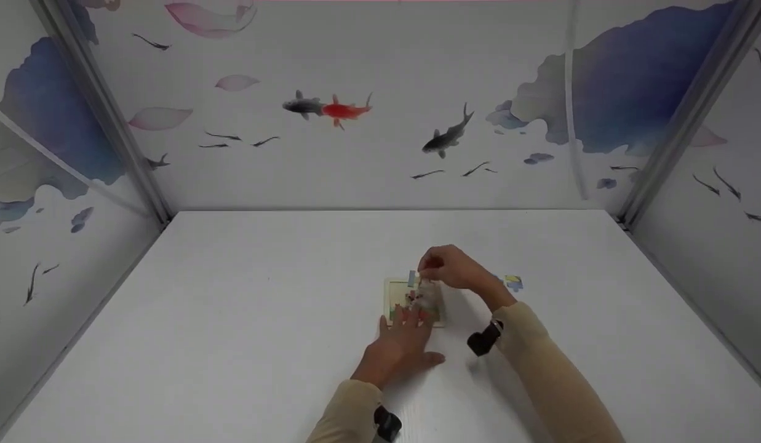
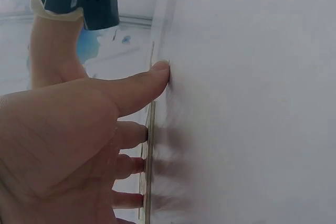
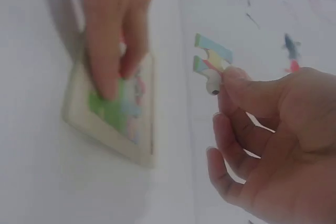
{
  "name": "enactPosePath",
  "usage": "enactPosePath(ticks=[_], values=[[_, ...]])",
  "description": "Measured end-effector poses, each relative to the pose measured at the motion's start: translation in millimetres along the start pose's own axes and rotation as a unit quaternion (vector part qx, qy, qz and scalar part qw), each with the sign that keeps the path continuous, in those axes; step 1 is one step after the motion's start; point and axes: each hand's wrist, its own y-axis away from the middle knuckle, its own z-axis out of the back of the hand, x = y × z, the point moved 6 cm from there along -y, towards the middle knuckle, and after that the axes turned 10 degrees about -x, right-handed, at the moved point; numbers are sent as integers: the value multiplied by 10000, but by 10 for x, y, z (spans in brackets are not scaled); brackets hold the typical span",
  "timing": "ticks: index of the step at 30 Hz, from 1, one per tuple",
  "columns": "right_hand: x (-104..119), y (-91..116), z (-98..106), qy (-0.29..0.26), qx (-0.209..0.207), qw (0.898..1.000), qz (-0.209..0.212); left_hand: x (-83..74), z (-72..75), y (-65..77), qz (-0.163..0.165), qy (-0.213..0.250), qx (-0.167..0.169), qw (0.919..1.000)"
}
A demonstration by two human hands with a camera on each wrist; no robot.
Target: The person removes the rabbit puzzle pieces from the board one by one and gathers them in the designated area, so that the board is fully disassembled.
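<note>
A small puzzle board with a pale wooden frame (image 1: pixel 387 295) lies on the white table, part of its picture in place. My left hand (image 1: pixel 397 346) rests on its near side with fingers extended and thumb spread out to the right; the left wrist view shows the fingertips at the board's edge (image 2: pixel 150 166). Over the board's far edge, my right hand (image 1: pixel 455 268) pinches a jigsaw piece (image 3: pixel 214 59) between thumb and index finger. Blue, yellow, green and white show on that piece, and it is held up off the board in the right wrist view.
Right of the board, partly behind the right forearm, lies a loose puzzle piece (image 1: pixel 513 283) in yellow and blue, with a bit of blue beside it. Walls printed with fish and petals enclose the table (image 1: pixel 232 307) at the back and sides.
</note>
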Motion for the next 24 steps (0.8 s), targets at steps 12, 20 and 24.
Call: enactPosePath(ticks=[12,20,24], values=[[-550,325,459,638,-98,9944,-836,-4,-35,17,40,87,-32,9999],[-834,434,467,818,-181,9813,-1731,-23,-27,33,-24,109,-111,9999],[-917,408,452,778,-392,9762,-1983,-13,3,33,-59,75,-197,9998]])
